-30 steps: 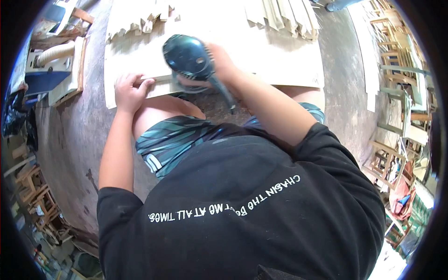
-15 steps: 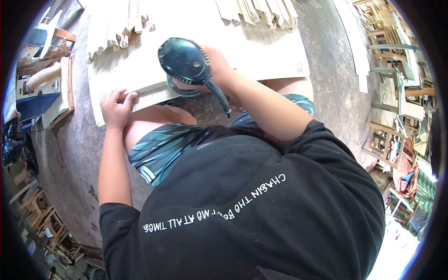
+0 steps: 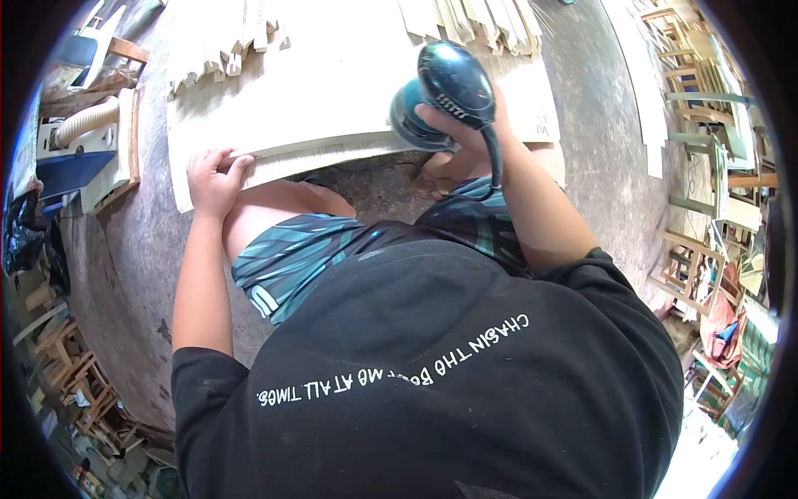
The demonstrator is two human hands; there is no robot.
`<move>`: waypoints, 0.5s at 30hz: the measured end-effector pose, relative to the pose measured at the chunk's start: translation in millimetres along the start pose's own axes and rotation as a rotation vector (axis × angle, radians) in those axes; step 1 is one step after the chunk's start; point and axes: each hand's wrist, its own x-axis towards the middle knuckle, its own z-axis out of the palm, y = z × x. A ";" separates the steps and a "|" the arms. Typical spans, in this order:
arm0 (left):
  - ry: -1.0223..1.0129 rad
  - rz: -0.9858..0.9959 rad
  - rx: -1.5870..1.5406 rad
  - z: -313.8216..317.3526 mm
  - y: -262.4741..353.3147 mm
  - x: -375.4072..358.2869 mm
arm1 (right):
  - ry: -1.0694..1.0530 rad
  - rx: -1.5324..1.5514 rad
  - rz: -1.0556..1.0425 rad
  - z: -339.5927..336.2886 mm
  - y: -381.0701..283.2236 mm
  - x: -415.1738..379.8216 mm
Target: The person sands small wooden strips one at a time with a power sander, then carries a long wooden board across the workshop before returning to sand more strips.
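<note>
My right hand (image 3: 470, 133) is wrapped round a dark blue-green electric sander (image 3: 455, 81), with its cord hanging toward my lap. The sander's round pad is at the near edge of the pale wooden board (image 3: 332, 96), over the right part of a long wooden strip (image 3: 320, 153). That strip lies along the board's near edge. At its left end my left hand (image 3: 214, 181) grips it, thumb on the near side and fingers curled over the top. Where the pad touches the wood is hard to make out.
Several cut wooden strips lie in two groups at the board's far side, left (image 3: 229, 41) and right (image 3: 478, 25). A blue and white machine with a ribbed hose (image 3: 87, 123) stands at left. Wooden frames (image 3: 694, 262) are stacked along the right.
My right hand has carried the sander to the right along the strip's edge. My left hand keeps its place on the strip's left end. The whole view has shifted slightly.
</note>
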 end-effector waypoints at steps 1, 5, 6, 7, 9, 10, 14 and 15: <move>0.004 0.003 0.002 0.5 -0.4 0.3 | 0.030 -0.025 0.006 -4.5 2.9 -3.7; 0.011 0.012 -0.001 -0.1 0.8 1.2 | 0.085 -0.126 -0.003 -25.2 12.9 -15.5; 0.009 0.012 0.000 -0.6 0.8 1.2 | 0.092 -0.167 -0.002 -29.8 11.8 -18.3; 0.006 0.012 -0.001 -0.9 0.8 1.2 | 0.104 -0.150 -0.022 -34.0 9.5 -20.7; 0.010 0.006 -0.014 -0.7 0.4 2.7 | 0.098 -0.220 -0.037 -40.8 -0.8 -24.6; 0.012 -0.003 -0.028 0.1 -0.2 2.6 | 0.093 -0.255 -0.042 -42.3 -3.2 -25.8; 0.023 0.003 -0.028 2.1 -1.6 0.8 | 0.074 -0.232 -0.055 -38.1 0.5 -23.6; 0.025 0.010 -0.015 1.3 -0.9 1.2 | 0.080 -0.276 -0.070 -35.6 1.8 -21.8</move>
